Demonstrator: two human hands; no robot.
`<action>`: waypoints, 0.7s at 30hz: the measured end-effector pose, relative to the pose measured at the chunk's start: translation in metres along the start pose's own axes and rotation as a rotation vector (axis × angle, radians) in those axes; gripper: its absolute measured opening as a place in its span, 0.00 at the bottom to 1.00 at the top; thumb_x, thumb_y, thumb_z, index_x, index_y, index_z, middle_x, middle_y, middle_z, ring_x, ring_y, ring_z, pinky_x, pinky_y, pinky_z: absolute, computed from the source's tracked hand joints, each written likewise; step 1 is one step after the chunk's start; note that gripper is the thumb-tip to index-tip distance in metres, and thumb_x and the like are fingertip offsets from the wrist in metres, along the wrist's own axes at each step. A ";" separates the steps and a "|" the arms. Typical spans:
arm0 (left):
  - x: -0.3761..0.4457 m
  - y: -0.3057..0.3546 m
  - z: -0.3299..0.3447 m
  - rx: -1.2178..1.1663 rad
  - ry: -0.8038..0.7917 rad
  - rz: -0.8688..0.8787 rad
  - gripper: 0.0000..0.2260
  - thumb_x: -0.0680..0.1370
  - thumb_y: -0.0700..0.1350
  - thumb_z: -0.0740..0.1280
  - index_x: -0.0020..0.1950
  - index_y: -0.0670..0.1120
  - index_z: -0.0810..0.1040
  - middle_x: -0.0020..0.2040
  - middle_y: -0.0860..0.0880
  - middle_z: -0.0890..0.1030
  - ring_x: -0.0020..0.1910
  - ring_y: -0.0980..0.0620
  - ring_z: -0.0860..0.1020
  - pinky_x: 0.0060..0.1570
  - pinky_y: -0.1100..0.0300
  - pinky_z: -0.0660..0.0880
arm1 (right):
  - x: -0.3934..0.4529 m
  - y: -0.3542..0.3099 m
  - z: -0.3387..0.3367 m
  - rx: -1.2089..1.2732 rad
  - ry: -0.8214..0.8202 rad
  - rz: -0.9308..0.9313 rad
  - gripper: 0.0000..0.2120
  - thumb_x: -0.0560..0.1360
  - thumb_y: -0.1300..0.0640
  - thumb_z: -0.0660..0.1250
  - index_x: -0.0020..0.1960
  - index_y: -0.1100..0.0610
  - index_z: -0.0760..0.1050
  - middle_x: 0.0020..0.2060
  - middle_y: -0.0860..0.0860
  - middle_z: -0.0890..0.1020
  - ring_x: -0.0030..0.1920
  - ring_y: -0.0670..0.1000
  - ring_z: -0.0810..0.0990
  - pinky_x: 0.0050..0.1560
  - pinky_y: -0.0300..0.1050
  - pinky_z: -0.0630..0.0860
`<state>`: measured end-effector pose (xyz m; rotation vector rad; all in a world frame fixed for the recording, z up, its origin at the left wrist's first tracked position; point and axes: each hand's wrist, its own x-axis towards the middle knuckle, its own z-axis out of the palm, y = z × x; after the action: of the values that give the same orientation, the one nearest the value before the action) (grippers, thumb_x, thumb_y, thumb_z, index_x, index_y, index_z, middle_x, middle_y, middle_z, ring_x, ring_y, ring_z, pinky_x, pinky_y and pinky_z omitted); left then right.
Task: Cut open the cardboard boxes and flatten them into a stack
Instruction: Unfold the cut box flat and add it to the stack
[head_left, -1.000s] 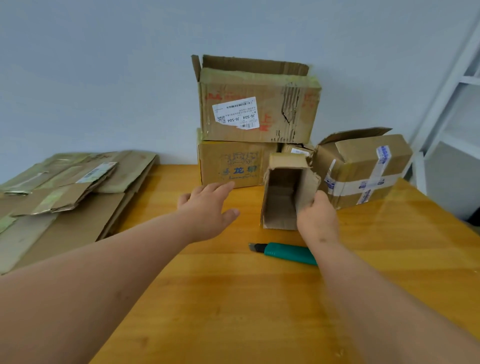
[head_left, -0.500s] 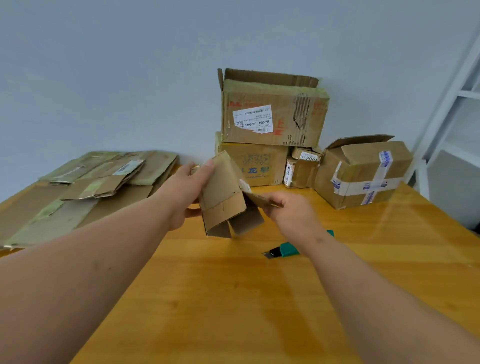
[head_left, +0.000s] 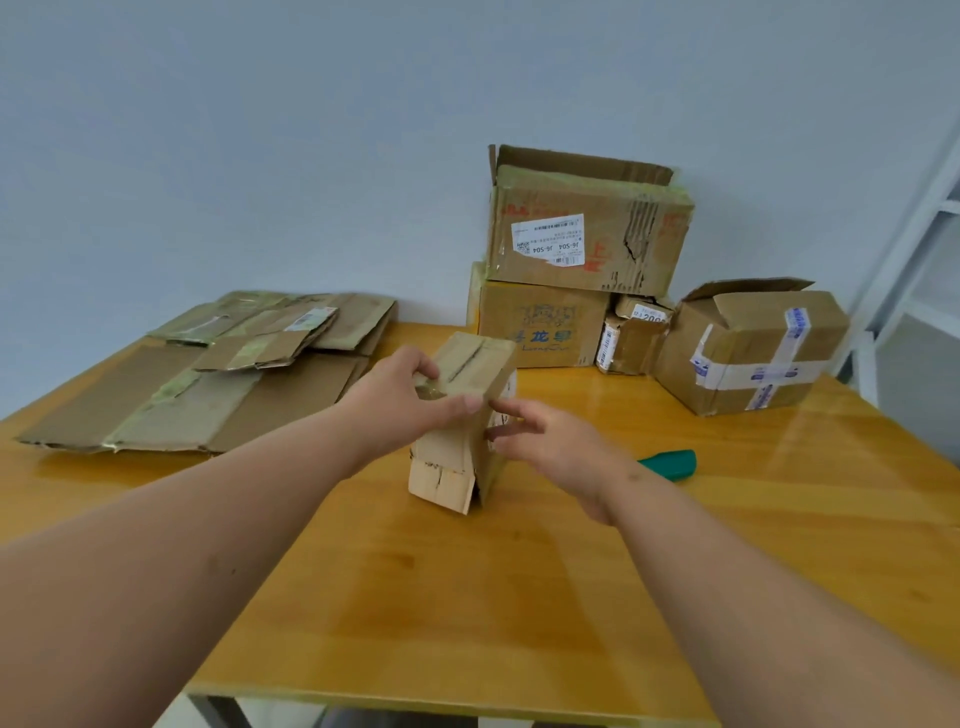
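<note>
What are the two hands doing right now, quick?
Left hand: grips the top of the small box.
Right hand: open, fingers straight beside the box; whether they touch it cannot be told.

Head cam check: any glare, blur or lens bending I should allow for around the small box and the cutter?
Head view: pale glare streaks across the glossy orange-yellow wooden table by the tape-wrapped brown carton; the right hand's fingertips are motion-blurred at the small brown cardboard box; the wide lens bends the white shelf frame; soft, faint shadows; the green utility knife stays sharp.
</note>
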<state>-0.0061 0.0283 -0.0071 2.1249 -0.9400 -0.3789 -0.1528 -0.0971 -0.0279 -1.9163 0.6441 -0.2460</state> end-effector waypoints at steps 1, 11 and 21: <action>-0.001 0.000 0.003 0.063 0.020 0.002 0.28 0.67 0.66 0.73 0.57 0.53 0.68 0.51 0.53 0.74 0.46 0.55 0.75 0.37 0.58 0.72 | -0.002 0.000 0.003 -0.006 -0.040 0.000 0.24 0.79 0.59 0.66 0.73 0.45 0.68 0.62 0.45 0.79 0.62 0.47 0.76 0.58 0.43 0.70; 0.007 -0.002 -0.014 0.281 -0.147 0.215 0.40 0.70 0.46 0.73 0.78 0.51 0.57 0.69 0.51 0.67 0.61 0.51 0.71 0.57 0.57 0.73 | 0.005 0.010 -0.019 -0.387 0.568 -0.187 0.19 0.78 0.56 0.67 0.68 0.51 0.71 0.62 0.49 0.72 0.67 0.52 0.69 0.66 0.48 0.69; 0.021 0.005 0.007 0.693 -0.239 0.238 0.51 0.68 0.72 0.65 0.79 0.55 0.39 0.75 0.51 0.56 0.73 0.44 0.57 0.71 0.45 0.64 | 0.004 0.040 -0.016 -0.247 0.159 -0.052 0.19 0.79 0.56 0.64 0.68 0.43 0.74 0.54 0.43 0.83 0.50 0.41 0.81 0.48 0.40 0.79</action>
<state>0.0020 0.0073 -0.0074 2.5671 -1.6269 -0.2006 -0.1694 -0.1241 -0.0575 -2.1680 0.7593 -0.3691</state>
